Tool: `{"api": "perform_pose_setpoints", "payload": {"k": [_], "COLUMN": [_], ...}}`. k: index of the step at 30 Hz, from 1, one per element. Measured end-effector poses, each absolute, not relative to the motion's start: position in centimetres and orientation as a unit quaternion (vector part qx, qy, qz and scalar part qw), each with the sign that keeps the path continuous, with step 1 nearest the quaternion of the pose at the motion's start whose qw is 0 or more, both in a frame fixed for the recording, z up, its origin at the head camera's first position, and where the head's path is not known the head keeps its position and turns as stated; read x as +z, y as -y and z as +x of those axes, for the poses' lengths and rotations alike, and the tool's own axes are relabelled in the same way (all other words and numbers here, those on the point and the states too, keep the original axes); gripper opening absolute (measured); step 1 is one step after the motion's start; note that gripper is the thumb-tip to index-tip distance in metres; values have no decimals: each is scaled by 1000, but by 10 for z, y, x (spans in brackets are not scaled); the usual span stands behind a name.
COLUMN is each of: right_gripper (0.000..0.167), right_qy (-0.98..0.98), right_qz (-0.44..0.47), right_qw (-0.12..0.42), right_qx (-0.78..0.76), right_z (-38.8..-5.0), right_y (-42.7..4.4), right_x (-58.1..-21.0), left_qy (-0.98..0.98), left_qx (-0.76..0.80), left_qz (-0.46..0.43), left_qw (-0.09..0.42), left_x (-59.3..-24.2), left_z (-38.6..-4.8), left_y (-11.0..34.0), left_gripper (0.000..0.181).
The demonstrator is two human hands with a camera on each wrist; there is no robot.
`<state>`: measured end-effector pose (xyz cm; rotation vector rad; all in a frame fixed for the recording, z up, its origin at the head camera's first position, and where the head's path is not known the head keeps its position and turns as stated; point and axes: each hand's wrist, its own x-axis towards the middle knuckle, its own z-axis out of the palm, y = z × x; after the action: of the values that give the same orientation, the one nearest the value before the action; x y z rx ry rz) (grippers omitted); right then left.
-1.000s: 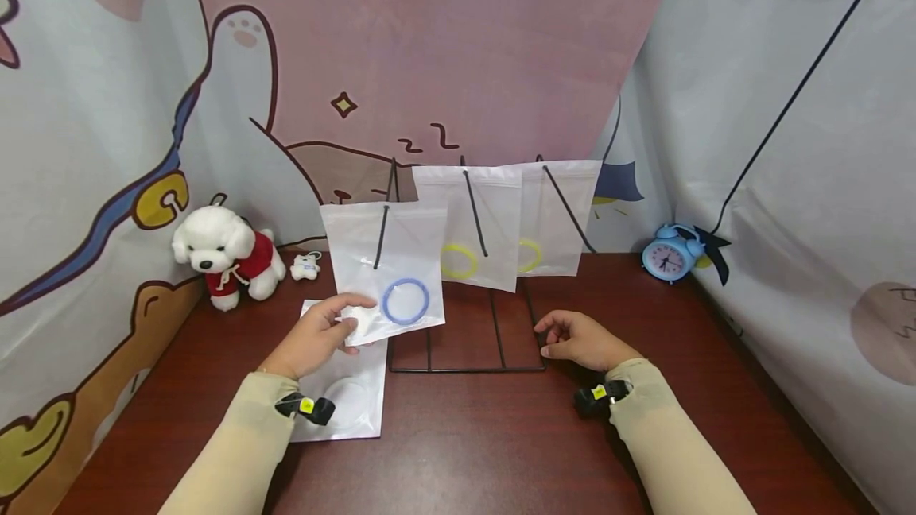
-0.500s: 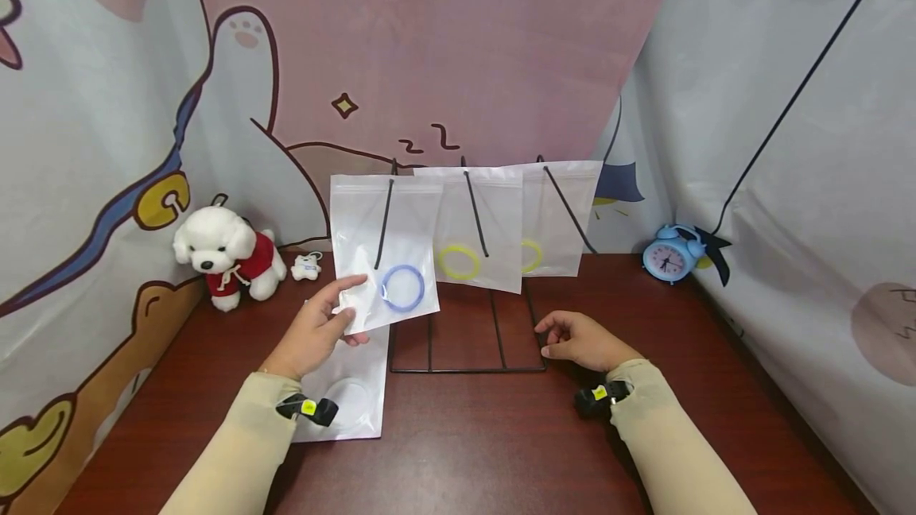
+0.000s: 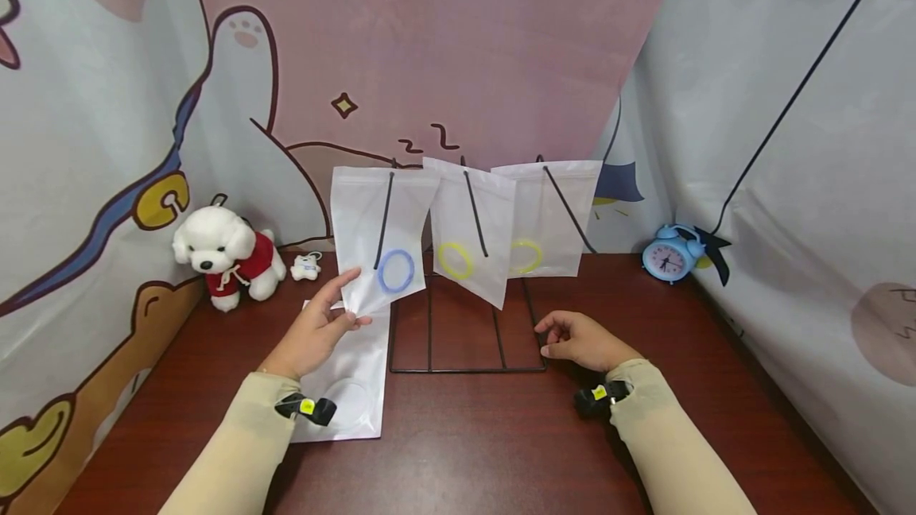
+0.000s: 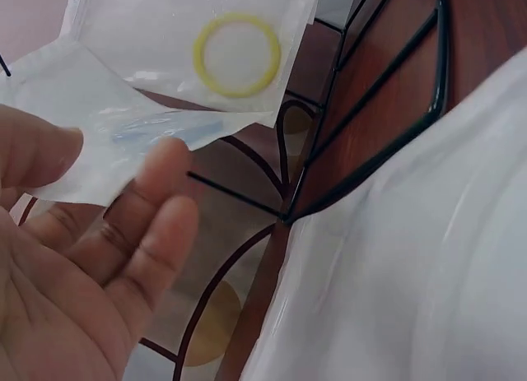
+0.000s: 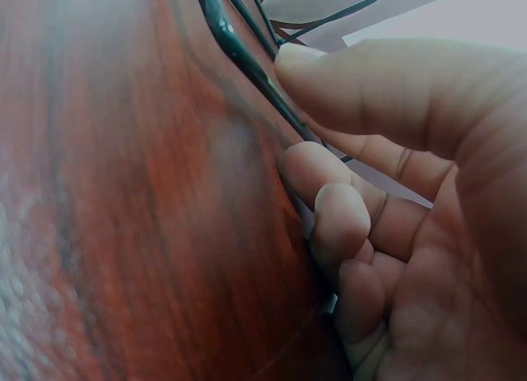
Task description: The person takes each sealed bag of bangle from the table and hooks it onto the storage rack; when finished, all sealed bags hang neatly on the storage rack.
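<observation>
In the head view a black wire display rack [image 3: 468, 370] stands on the table. A white zip bag with a blue ring inside [image 3: 358, 213] hangs on its left hook. My left hand [image 3: 315, 332] pinches this bag's lower left corner between thumb and fingers, and the bag looks creased toward the thumb. In the left wrist view a yellow ring [image 4: 236, 55] shows in the bag behind. My right hand [image 3: 583, 338] holds the rack's right base wire near its front corner with thumb and curled fingers; the wire [image 5: 247, 60] shows beside the thumb in the right wrist view.
Bags with yellow rings hang on the middle hook [image 3: 468, 213] and right hook [image 3: 551, 213]. Another white bag [image 3: 343, 372] lies flat under my left wrist. A plush dog [image 3: 229, 249], a small white charm [image 3: 305, 265] and a blue alarm clock [image 3: 671, 254] stand at the back.
My left hand has stayed near the same place while the blue-ring bag rose and moved back along the left hook. The middle bag has turned askew. My right hand has not moved.
</observation>
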<state>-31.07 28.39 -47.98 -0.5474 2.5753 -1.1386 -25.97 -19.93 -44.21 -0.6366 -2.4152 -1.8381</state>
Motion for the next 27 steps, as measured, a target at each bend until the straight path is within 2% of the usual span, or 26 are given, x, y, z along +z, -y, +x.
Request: {"api": "perform_pose_setpoints", "payload": {"k": [9, 15, 27], "right_gripper": [32, 31, 33], "right_qy": [-892, -892, -889], "right_qz": [-183, -182, -187], "right_qw": [136, 136, 134], "right_qx": [-391, -391, -395], "right_z": [-309, -309, -310], "right_y": [-283, -282, -284], "right_x": [-478, -478, -480], "left_qy": [852, 857, 868], "left_qx": [-501, -499, -496], "left_qz": [-152, -126, 11], "left_qw": [20, 4, -10], "left_x": [-450, -455, -473], "left_z": [-262, -267, -278], "left_y": [214, 231, 268], "left_gripper": [66, 59, 53]}}
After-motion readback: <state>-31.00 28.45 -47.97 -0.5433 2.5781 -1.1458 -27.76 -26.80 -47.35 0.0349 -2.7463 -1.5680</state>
